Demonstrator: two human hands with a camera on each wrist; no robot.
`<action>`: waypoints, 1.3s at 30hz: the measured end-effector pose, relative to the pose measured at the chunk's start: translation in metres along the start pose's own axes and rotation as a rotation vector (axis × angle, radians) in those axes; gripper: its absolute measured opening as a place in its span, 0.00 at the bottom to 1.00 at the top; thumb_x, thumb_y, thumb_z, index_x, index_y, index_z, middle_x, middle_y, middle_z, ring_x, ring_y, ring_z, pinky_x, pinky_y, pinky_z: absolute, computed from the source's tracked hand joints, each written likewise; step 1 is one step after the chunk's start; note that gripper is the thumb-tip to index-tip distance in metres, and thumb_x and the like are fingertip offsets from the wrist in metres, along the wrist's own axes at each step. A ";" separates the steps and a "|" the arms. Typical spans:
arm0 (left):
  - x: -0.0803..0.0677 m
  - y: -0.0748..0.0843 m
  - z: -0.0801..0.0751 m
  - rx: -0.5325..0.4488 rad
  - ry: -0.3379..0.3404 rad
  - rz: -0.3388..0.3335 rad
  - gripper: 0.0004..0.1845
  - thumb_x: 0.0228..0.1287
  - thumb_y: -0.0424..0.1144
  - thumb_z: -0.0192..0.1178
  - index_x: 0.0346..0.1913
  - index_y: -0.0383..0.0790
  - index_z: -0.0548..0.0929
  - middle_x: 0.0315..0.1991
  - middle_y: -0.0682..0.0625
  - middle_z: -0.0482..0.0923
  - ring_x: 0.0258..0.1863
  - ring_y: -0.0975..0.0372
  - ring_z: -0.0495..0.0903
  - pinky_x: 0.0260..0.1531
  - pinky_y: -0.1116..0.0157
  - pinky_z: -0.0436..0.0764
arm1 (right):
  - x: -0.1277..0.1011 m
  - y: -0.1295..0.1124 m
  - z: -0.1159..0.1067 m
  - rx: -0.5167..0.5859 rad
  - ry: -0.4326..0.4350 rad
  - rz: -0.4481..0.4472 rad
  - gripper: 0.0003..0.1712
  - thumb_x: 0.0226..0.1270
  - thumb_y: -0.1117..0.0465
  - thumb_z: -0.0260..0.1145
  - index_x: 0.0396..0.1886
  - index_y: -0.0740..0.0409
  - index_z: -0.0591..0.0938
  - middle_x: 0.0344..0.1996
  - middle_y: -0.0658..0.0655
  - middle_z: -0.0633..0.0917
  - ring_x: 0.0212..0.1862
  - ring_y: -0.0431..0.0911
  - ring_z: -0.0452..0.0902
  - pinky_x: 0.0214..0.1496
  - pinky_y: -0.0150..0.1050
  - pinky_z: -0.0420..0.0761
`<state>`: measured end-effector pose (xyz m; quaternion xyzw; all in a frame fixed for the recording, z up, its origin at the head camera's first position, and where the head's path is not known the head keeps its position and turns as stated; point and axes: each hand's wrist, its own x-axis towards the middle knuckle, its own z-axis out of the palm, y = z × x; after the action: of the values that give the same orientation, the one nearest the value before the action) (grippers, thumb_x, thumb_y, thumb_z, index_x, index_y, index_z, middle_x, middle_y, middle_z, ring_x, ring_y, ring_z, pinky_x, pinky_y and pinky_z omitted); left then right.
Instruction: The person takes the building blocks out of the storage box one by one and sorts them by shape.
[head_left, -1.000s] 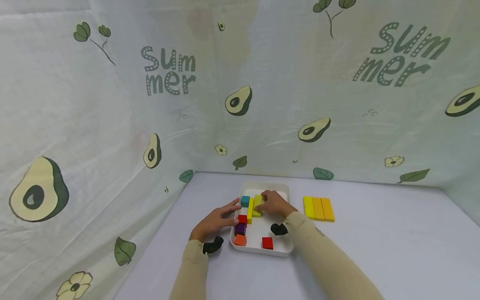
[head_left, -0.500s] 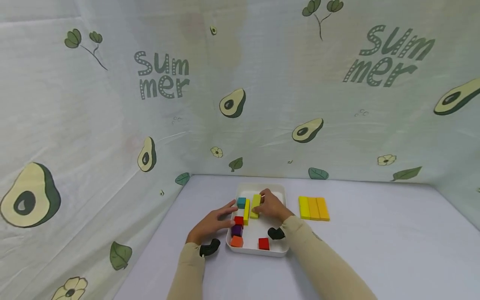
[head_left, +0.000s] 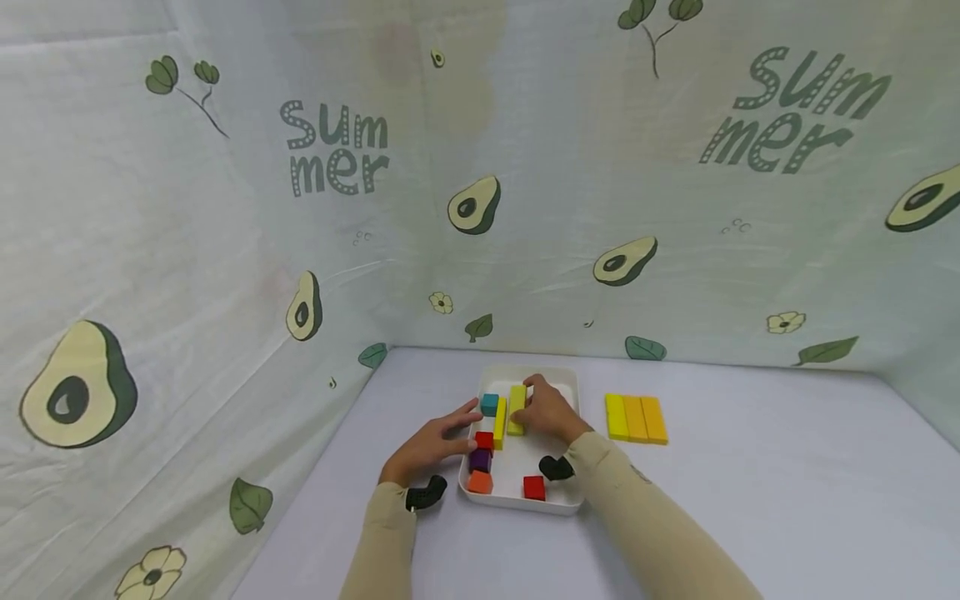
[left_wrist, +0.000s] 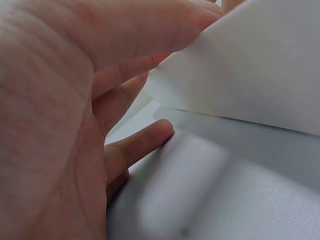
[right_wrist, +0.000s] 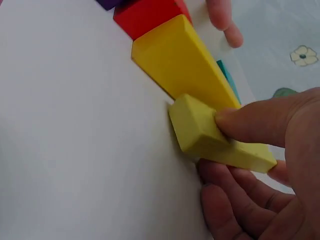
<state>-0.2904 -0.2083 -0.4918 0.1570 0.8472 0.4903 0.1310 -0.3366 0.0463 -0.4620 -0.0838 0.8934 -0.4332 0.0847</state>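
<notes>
My right hand (head_left: 551, 412) pinches a pale yellow rectangular block (right_wrist: 192, 122) inside the white tray (head_left: 517, 467), thumb on one side and fingertips on the other. A brighter yellow block (head_left: 499, 423) stands on its narrow side just left of it. Beyond that lie a teal cube (head_left: 490, 405) and a red cube (head_left: 484, 441). My left hand (head_left: 431, 446) rests at the tray's left rim, thumb and index finger reaching over it near these cubes. In the left wrist view, the other fingers extend loosely outside the tray wall (left_wrist: 250, 85).
A purple block (head_left: 481, 461) and an orange block (head_left: 480, 482) line the tray's left side, below the red cube. Another red cube (head_left: 534, 487) sits near its front wall. Right of the tray, a yellow block (head_left: 617, 417) lies alongside two orange-yellow blocks (head_left: 645, 418) on the white table.
The pale yellow block has tilted and shifted slightly in my right hand, its far end now a little farther back. My left hand stays at the rim. The head view sways slightly.
</notes>
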 end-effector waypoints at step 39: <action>0.000 0.000 -0.001 0.016 -0.003 0.004 0.34 0.62 0.58 0.66 0.71 0.62 0.73 0.76 0.70 0.54 0.78 0.56 0.48 0.70 0.38 0.56 | -0.035 -0.003 -0.032 0.528 0.103 -0.017 0.37 0.66 0.64 0.70 0.73 0.56 0.67 0.51 0.65 0.76 0.42 0.53 0.82 0.43 0.45 0.87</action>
<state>-0.2905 -0.2087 -0.4914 0.1604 0.8507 0.4833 0.1301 -0.3093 0.0763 -0.4373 -0.0442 0.7520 -0.6555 0.0547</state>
